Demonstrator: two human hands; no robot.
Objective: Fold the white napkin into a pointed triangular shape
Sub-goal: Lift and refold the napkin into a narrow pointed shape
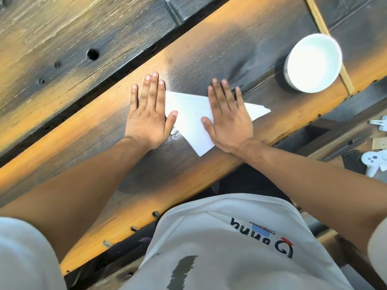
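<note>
The white napkin (191,114) lies flat on the dark wooden table (88,132), folded into a triangle whose point faces me near the table's front edge. My left hand (149,114) lies flat with straight fingers at the napkin's left corner, its thumb touching the paper. My right hand (227,118) presses flat on the right part of the napkin, covering it, and the napkin's right corner sticks out past that hand.
A white bowl (314,61) stands at the back right on a dark ring. A pale wooden stick (326,34) runs beneath and behind it. Small white items (374,162) lie off the table's right edge. My white shirt fills the bottom.
</note>
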